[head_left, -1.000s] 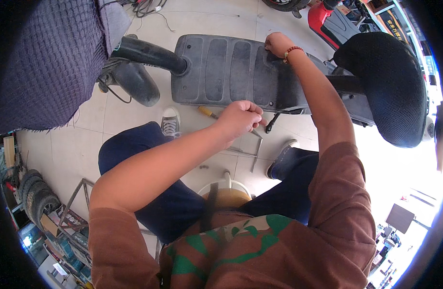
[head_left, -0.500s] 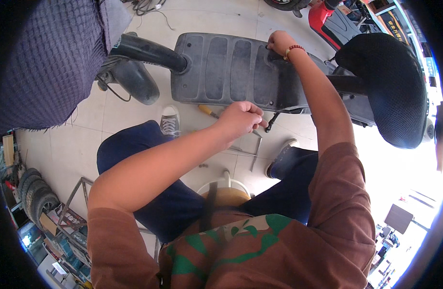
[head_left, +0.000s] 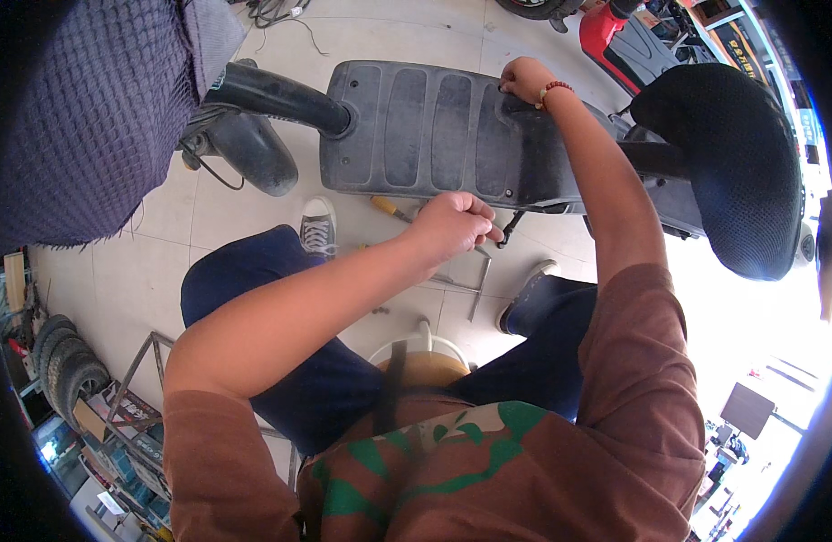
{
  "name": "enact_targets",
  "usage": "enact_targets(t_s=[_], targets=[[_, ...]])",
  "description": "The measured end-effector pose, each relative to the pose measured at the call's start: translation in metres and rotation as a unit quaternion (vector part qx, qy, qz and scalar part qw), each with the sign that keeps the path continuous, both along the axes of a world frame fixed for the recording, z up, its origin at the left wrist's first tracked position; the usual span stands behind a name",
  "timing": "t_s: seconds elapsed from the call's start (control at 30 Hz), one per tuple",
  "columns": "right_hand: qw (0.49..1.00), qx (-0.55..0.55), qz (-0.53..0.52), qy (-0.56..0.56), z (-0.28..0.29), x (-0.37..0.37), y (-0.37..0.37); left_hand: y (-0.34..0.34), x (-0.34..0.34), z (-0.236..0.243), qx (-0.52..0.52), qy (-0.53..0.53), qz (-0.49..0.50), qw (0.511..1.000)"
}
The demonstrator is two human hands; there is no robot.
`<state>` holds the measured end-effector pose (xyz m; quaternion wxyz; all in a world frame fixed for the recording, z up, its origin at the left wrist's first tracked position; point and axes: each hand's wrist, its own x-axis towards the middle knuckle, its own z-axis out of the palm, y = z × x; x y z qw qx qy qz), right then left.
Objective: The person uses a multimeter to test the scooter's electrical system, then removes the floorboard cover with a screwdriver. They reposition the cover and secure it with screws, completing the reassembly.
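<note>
A grey-black scooter deck (head_left: 452, 126) with a ribbed footboard lies across in front of me. Screws or screw holes show near its corners. At its far edge, my right hand (head_left: 526, 81) is closed, fingertips pinched down at a corner; whatever they grip is hidden. My left hand (head_left: 452, 228) hovers just off the near edge, its fingers curled together, and I cannot make out what is in them. Below that edge a tool with a yellow handle (head_left: 385, 206) lies on the floor. A bent metal rod (head_left: 479, 287) lies nearer to me, next to a black kickstand (head_left: 511, 228).
A black mesh saddle (head_left: 737, 172) rises at the right end of the deck. On the left stand a black steering tube (head_left: 285, 98) and a quilted dark cover (head_left: 90, 117). Tyres (head_left: 68, 361) and a metal frame (head_left: 136, 384) stand at lower left. A red scooter (head_left: 610, 45) is beyond.
Almost nothing differs. My right hand has shifted very slightly at the deck's far edge; my left hand stays nearly in place.
</note>
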<state>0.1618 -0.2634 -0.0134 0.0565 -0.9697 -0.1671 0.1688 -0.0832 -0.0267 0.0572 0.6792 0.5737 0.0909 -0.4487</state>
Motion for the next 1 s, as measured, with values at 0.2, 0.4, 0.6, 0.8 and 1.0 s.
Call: enact_targets(t_s=[0.2,0.4,0.6,0.8,1.0], targets=[[0.998,-0.051,0.026,-0.032,-0.004,-0.002,0.002,0.002,0.000,-0.001,-0.004,-0.002,0.000,1.000],[0.999,-0.012,0.036,-0.027,-0.007,-0.001,-0.001,0.003,0.000,-0.002,0.002,-0.011,-0.007,1.000],[1.000,-0.006,0.024,0.003,-0.004,0.001,0.000,0.005,0.000,0.000,-0.008,-0.010,-0.007,1.000],[0.999,0.038,0.012,0.025,-0.009,0.007,-0.009,0.005,0.000,0.001,-0.001,-0.005,-0.010,1.000],[1.000,0.018,0.013,0.002,-0.007,0.002,-0.004,0.006,0.000,0.001,0.004,-0.007,-0.010,1.000]])
